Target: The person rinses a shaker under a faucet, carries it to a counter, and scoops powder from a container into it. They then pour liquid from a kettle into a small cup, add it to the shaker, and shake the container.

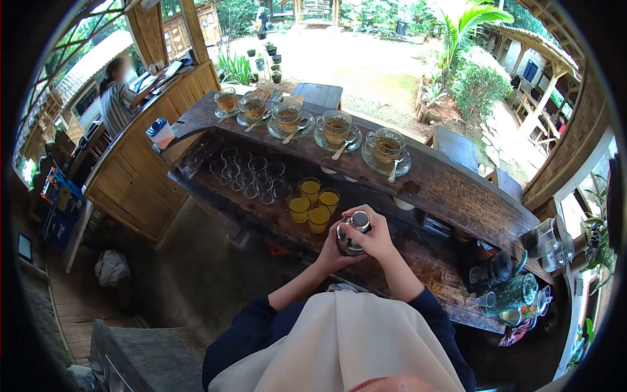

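Note:
Both hands are closed around a silver metal shaker point(350, 245) with a rounded cap, held in front of my body over the near edge of the dark wooden counter point(418, 251). My left hand point(332, 253) wraps its lower side. My right hand point(377, 239) grips it from the right and around the top, by the cap. Just beyond the shaker stand several glasses of yellow-orange drink point(319, 217), apart from my hands. Part of the shaker's body is hidden by my fingers.
Along the raised counter ledge point(450, 179) sit several glass cups of brown drink point(336, 127) on saucers with spoons. Clear glasses point(251, 176) cluster at left. Jars and pitchers point(519, 291) stand at right. Another person point(117, 98) is behind a wooden desk point(140, 176).

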Demonstrator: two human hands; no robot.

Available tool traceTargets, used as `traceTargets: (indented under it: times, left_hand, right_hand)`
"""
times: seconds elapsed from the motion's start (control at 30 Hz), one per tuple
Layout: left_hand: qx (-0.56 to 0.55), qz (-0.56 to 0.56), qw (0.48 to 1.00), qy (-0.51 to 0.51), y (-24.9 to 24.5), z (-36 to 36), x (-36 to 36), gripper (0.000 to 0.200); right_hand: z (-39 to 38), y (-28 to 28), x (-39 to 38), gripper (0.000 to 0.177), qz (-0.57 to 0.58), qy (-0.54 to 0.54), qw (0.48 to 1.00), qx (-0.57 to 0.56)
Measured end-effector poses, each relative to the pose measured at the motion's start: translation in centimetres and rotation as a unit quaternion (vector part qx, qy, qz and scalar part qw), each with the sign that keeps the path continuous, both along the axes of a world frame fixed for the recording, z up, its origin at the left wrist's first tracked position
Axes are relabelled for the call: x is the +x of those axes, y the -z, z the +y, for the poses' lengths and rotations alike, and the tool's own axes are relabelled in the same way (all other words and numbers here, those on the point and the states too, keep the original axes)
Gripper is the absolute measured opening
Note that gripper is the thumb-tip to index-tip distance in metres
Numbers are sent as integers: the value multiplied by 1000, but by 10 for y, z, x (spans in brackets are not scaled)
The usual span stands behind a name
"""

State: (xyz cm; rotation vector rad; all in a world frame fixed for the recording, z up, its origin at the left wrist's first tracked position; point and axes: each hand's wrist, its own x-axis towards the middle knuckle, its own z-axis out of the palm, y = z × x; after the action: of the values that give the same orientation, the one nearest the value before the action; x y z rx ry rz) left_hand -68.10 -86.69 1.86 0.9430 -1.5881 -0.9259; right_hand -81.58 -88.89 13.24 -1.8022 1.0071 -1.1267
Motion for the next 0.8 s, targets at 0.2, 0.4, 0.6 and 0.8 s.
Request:
traceTargets:
  times: [0.2, 0.4, 0.6, 0.8]
  left_hand:
    - [-38, 110, 993, 34, 3, -3, -8, 97]
    - [-58, 88, 994, 23, 7, -6, -9, 96]
    - [-26, 75, 997, 7, 8, -4, -12, 96]
    - [-31, 73, 997, 8, 12, -4, -13, 97]
  right_hand:
    - [-5, 16, -1, 25, -98, -9, 995, -25]
    - [-10, 16, -2, 22, -93, -24, 995, -23]
    - [-12, 7, -6, 18, -61, -48, 997, -14]
    - [-14, 6, -6, 18, -37, -46, 998, -30]
